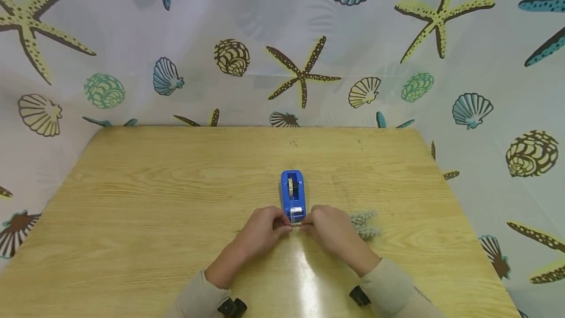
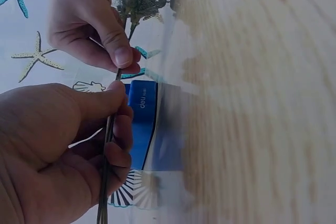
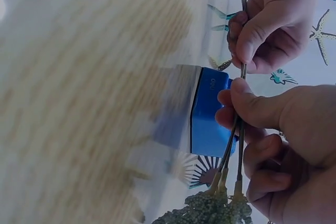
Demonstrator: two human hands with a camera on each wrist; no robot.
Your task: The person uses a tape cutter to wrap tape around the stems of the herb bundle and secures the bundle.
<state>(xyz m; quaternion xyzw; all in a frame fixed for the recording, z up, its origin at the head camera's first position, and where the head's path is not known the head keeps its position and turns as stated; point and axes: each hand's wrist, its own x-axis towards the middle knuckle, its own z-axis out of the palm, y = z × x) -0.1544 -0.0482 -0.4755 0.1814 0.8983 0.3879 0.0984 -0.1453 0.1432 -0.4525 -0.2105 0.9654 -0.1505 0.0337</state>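
Observation:
A small bunch of grey-green artificial sprigs (image 1: 365, 225) is held sideways by its thin dark stems, leafy heads to the right. My left hand (image 1: 260, 229) pinches the stems between thumb and fingers, their cut ends running down past its palm in the left wrist view. Close beside it, my right hand (image 3: 299, 145) grips the same stems nearer the leafy heads (image 3: 205, 208). A short gap of bare stem lies between the two hands. Just beyond them stands a blue tape dispenser (image 1: 293, 195). From its front edge a clear strip of tape seems to reach the stems.
The wood-grain table (image 1: 154, 185) spreads out on both sides of the hands. A curtain (image 1: 198, 23) printed with starfish and shells hangs behind the table and along its sides. Light glares off the tabletop between the forearms.

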